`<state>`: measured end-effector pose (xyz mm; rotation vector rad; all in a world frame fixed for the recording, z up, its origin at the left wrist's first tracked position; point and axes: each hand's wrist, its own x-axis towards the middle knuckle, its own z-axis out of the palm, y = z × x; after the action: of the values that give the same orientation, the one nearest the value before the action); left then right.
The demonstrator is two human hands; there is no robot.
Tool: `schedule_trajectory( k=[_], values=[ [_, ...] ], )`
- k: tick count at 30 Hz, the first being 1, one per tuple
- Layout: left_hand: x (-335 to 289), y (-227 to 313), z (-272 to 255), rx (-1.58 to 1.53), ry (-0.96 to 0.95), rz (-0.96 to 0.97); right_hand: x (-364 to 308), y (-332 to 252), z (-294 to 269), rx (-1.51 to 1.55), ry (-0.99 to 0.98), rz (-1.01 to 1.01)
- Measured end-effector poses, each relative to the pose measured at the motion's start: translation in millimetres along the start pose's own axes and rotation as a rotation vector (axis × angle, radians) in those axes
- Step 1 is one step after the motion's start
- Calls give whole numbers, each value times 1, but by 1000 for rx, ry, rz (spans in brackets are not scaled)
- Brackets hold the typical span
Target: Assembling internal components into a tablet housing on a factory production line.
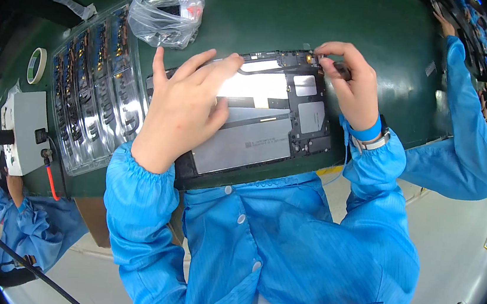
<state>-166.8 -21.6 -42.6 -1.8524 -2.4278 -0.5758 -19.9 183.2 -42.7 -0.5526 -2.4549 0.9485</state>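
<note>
Head view. Opened tablet (258, 127), back cover off, lies flat on green surface (282, 13), just in front of the body. Left hand (180, 107) rests flat and spread on the tablet's left half, grasping nothing, pressing it down. Right hand (348, 83) pinched at the upper right corner on a small part (316, 56); too small to identify. Judged thin, stiff and light, yet fragile: exposed metal shields, thin cables and board along the top edge. Safest hold judged at the outer frame edges, away from bare circuitry. Clear plastic tray (96, 83) of parts lies beside the left hand; crumpled clear bag (166, 7) beyond it. Tape roll (36, 65) and grey box (26, 129) further left.
</note>
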Motion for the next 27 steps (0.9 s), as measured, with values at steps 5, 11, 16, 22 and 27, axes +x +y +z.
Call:
schedule_trajectory(
  k=[5,11,16,22,27],
  values=[
    [1,0,0,60,-9,19,-1,-2,4,347,-25,126],
    [6,4,-4,81,-69,-20,-6,0,0,451,13,161],
    [7,2,-2,85,-51,-14,-4,-3,-4,406,-85,186],
    [7,5,-2,174,-58,-12,-4,2,-2,99,-28,116],
    [7,10,-4,242,-104,-39,-5,11,5,-23,36,-4]
  ],
)
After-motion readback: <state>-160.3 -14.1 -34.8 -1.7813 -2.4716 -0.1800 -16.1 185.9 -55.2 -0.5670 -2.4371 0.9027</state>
